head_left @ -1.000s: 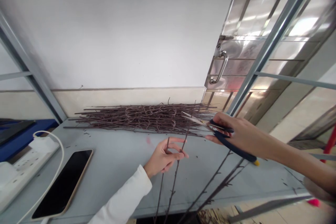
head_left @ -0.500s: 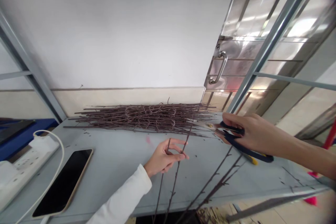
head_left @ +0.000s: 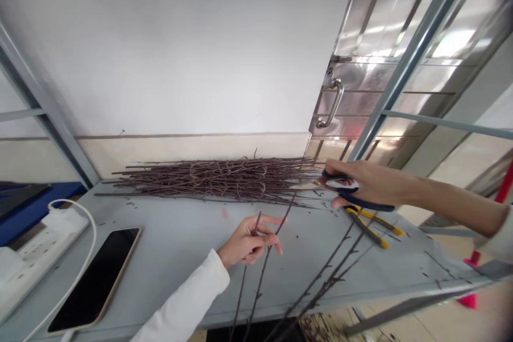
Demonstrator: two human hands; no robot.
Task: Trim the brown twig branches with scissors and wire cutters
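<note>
My left hand (head_left: 250,240), in a white sleeve, pinches a thin dark twig (head_left: 262,267) between thumb and fingers. A second twig (head_left: 242,288) passes through the same hand, behind the thumb. My right hand (head_left: 356,181) grips scissors (head_left: 340,191) with dark blue handles. Their blades point left, close to the upper tip of the pinched twig; whether they touch it I cannot tell. More forked twigs (head_left: 332,272) rise from the table's front edge between the hands. Behind, a thick bundle of brown twigs (head_left: 216,179) lies along the wall.
Yellow-and-black pliers (head_left: 372,227) lie under my right hand. A phone (head_left: 96,278) and a white power strip (head_left: 36,262) with a cable are on the left of the grey table (head_left: 172,240). Metal posts (head_left: 385,101) frame both sides. Cut bits lie scattered.
My right hand has shifted left and slightly up with the scissors, uncovering the pliers. My left hand stays nearly still, its fingers spread a little differently on the twig.
</note>
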